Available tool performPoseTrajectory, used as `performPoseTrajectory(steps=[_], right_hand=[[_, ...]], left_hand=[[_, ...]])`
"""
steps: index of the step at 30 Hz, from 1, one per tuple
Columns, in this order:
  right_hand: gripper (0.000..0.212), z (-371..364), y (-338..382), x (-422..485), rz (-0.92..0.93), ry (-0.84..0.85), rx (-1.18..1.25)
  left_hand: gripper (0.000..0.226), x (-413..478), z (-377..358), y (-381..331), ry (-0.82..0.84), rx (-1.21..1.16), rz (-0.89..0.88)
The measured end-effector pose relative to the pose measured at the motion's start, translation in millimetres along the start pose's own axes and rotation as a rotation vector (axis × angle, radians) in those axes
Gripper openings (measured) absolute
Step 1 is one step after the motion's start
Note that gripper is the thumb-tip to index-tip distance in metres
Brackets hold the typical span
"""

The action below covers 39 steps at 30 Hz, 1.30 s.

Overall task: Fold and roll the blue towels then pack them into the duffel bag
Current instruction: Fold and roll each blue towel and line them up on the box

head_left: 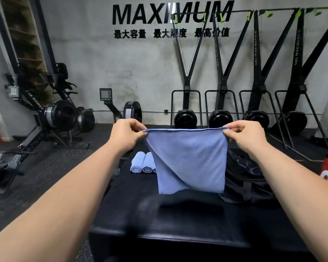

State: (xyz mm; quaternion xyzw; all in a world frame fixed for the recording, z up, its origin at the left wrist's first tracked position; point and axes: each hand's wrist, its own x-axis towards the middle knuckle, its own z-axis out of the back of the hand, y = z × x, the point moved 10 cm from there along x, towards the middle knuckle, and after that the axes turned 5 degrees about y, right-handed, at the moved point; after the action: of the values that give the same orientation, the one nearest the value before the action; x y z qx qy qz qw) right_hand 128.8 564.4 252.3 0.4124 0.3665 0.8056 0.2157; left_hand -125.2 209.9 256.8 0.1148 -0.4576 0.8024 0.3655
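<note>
So the blue towel (187,159) is pinched at its top corners by left hand (125,135) and right hand (246,137), hung below the fingers (135,125), top edge stretched sideways between them.

Your left hand (126,134) and right hand (244,134) each pinch a top corner of a blue towel (189,159), holding it up over the black bench (178,214). Rolled towels (142,163) lie behind it; the duffel bag (248,176) sits to the right.

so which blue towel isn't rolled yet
The towel held up by the left hand and right hand; the rolled towels lie on the bench beyond it.
</note>
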Motion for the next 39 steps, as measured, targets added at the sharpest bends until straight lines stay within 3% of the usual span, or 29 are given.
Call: performPoseTrajectory(steps=[8, 12, 16, 20, 21, 24, 28, 30, 32, 34, 39], right_hand=[[0.004, 6, -4, -7, 0.005, -0.045, -0.104], [0.008, 0, -11, -10, 0.004, 0.016, -0.162], [0.013, -12, -22, -17, -0.123, 0.189, 0.221], [0.006, -18, -16, -31, -0.226, 0.386, 0.598], [0.008, -18, -15, -32, -0.241, 0.412, 0.674], [0.013, -18, -7, -39, -0.287, 0.416, 0.806], [0.01, -33, -30, -38, -0.331, 0.402, 0.772], [0.019, -42, -59, -44, -0.361, 0.398, 0.549], [0.015, -52, -91, -56, -0.355, 0.39, 0.257], [0.008, -66, -119, -72, -0.367, 0.36, 0.145], [0.005, -106, -177, -105, -0.487, 0.254, 0.162]], left_hand=[[0.009, -2, -6, 12, 0.044, -0.019, 0.049], [0.01, -7, -9, 14, 0.074, -0.157, 0.11], [0.016, -14, -7, 21, 0.113, -0.367, 0.207], [0.013, -24, -17, 8, 0.395, -0.723, 0.204], [0.005, -29, -19, -2, 0.472, -0.796, 0.178], [0.013, -38, -23, -15, 0.597, -0.867, 0.14], [0.006, -38, -40, 20, 0.536, -0.81, 0.246], [0.008, -43, -54, 58, 0.454, -0.626, 0.347], [0.01, -57, -69, 95, 0.372, -0.39, 0.431], [0.01, -75, -88, 121, 0.306, -0.261, 0.482], [0.015, -104, -137, 168, 0.146, -0.32, 0.606]])
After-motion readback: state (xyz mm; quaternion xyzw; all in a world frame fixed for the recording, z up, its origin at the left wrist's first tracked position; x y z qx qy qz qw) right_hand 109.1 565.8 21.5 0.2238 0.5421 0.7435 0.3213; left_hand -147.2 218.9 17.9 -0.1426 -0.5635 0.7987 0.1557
